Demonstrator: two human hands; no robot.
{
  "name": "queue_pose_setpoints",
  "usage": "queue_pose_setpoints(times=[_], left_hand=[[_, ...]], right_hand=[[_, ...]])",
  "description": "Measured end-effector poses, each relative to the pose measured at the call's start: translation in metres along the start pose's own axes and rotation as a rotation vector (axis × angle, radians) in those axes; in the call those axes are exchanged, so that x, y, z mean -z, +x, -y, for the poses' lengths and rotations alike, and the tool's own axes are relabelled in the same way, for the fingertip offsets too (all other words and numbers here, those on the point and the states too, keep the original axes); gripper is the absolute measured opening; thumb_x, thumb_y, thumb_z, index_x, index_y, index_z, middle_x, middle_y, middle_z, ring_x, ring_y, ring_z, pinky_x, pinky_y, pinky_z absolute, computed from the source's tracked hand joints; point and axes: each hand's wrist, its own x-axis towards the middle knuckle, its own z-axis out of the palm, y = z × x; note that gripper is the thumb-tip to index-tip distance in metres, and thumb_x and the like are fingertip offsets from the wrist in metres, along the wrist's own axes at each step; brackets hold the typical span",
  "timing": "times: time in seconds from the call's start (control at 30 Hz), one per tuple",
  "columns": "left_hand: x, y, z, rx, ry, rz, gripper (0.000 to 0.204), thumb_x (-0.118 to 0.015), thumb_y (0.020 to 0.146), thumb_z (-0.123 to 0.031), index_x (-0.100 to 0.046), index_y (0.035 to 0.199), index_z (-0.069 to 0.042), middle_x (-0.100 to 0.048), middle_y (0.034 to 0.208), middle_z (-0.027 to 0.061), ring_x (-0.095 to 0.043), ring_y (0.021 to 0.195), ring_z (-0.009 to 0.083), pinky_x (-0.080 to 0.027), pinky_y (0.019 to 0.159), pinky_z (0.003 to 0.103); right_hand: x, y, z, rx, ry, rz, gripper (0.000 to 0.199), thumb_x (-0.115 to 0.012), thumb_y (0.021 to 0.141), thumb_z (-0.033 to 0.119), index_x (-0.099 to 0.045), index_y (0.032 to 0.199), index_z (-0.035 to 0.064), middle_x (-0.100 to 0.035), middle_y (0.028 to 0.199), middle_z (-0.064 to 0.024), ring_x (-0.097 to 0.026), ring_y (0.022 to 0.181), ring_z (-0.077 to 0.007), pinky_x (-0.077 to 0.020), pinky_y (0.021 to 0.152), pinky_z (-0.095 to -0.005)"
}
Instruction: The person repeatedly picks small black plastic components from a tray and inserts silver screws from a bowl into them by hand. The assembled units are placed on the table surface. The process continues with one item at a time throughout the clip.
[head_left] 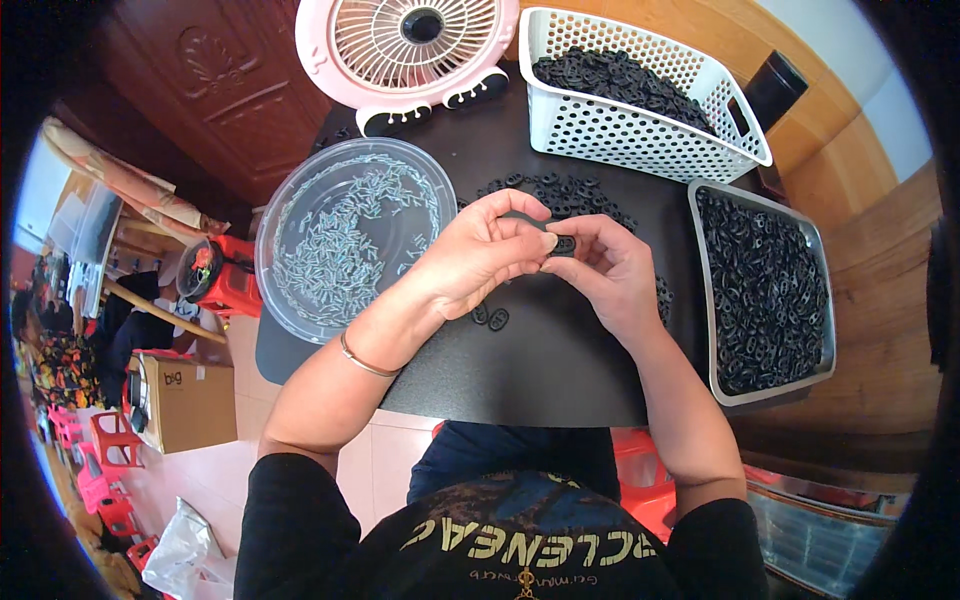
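While both hands' grip (pixel 553 243) pinches black ring (pixel 564 244), pin bowl (pixel 300 190) left, ring tray (pixel 700 290) right.

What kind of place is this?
Probably a small home workshop for piecework: both hands join a small black part over a black table, with a white basket and metal tray of parts.

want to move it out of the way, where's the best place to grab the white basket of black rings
Grip the white basket by its top rim, at the handle slot in the right end wall, with a second hand on the opposite end. Come from above and the sides: the walls flare outward, the black rings fill it, and the pink fan crowds its left.
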Motion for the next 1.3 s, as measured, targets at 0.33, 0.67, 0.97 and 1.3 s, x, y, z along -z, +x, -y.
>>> queue_pose_setpoints(times=[0.33, 0.67, 0.97, 1.3], left_hand=[[-0.002, -0.003, -0.009, -0.122, 0.212, 0.016, 0.023, -0.062, 0.078, -0.002, -0.050, 0.097, -0.004, -0.059, 0.073, 0.0013, -0.054, 0.063, 0.0055, -0.043, 0.056, 0.016], [0.006, -0.005, -0.030, -0.623, 1.164, -0.212, 0.011, -0.063, 0.074, -0.003, -0.058, 0.084, -0.001, -0.059, 0.076, 0.0036, -0.056, 0.067, 0.0117, -0.045, 0.059, 0.024], [0.013, -0.006, -0.010, -0.577, 1.840, 0.035, 0.018, -0.057, 0.063, -0.001, -0.062, 0.080, -0.003, -0.054, 0.079, 0.0117, -0.054, 0.081, 0.0289, -0.045, 0.071, 0.037], [0.004, -0.007, -0.003, -0.488, 1.881, -0.038, 0.011, -0.055, 0.064, -0.002, -0.058, 0.074, -0.002, -0.052, 0.079, 0.0109, -0.053, 0.082, 0.0284, -0.046, 0.070, 0.038]], right_hand=[[0.000, 0.002, 0.005, 0.091, -0.148, -0.050, 0.025, -0.073, 0.066, 0.007, -0.064, 0.088, 0.0049, -0.054, 0.068, 0.0013, -0.047, 0.059, -0.0048, -0.0417, 0.055, -0.0202], [0.035, 0.118, 0.059, 0.473, -0.590, -0.500, 0.032, -0.070, 0.069, 0.018, -0.061, 0.097, 0.0045, -0.057, 0.076, -0.0044, -0.053, 0.068, -0.0125, -0.0431, 0.062, -0.0258], [0.019, 0.078, 0.046, 0.441, -0.783, -0.188, 0.021, -0.065, 0.071, 0.011, -0.063, 0.090, 0.0034, -0.061, 0.087, -0.0119, -0.059, 0.082, -0.0255, -0.0460, 0.074, -0.0332], [0.023, 0.030, 0.042, 0.196, -0.587, -0.229, 0.016, -0.064, 0.073, 0.002, -0.064, 0.089, 0.0033, -0.062, 0.081, -0.0067, -0.058, 0.066, -0.0116, -0.0475, 0.064, -0.0234]])
